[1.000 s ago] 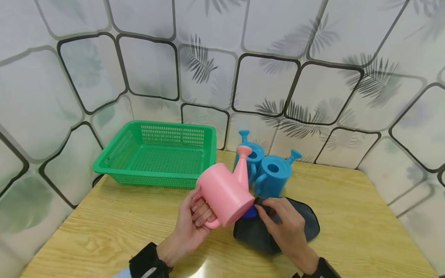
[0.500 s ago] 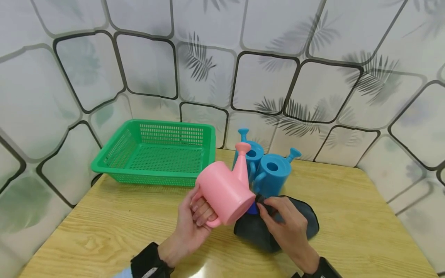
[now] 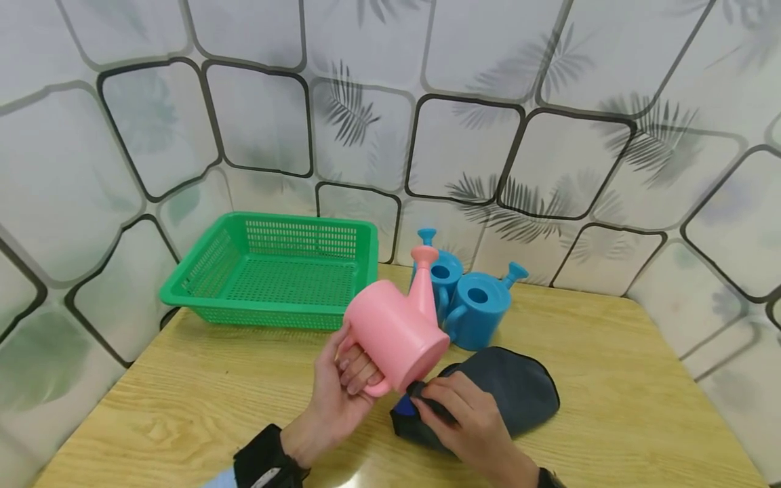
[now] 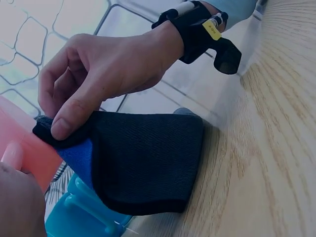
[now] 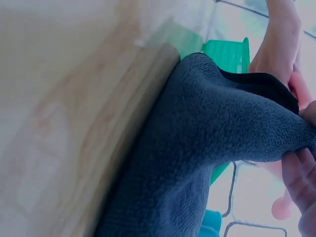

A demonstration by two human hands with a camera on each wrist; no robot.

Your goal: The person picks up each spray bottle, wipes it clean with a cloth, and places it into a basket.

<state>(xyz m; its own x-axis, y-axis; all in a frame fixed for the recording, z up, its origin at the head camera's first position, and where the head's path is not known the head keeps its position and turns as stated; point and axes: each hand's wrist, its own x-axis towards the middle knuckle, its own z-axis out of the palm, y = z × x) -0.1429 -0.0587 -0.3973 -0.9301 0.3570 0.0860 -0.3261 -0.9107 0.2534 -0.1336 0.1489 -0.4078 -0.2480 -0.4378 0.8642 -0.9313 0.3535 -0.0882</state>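
Note:
My left hand (image 3: 338, 383) grips the handle of a pink watering can (image 3: 393, 332), which is held tilted above the table with its base turned toward the right hand. My right hand (image 3: 466, 417) pinches a corner of a dark grey cloth (image 3: 525, 390) close to the can's lower edge. Its folded corner shows a blue underside in the left wrist view, where the cloth (image 4: 148, 158) hangs down from the thumb and fingers. The rest of the cloth lies on the table. In the right wrist view the cloth (image 5: 197, 123) hides much of the can.
Two blue watering cans (image 3: 478, 308) stand close together behind the cloth, one partly hidden by the pink spout. A green slotted basket (image 3: 268, 315) sits at the back left of the wooden table (image 3: 213, 407). A patterned wall covering (image 3: 366, 156) rises behind.
My right hand has moved left and toward the body along the can's base, drawing the pinched cloth corner with it. The left hand and pink can stay nearly in place.

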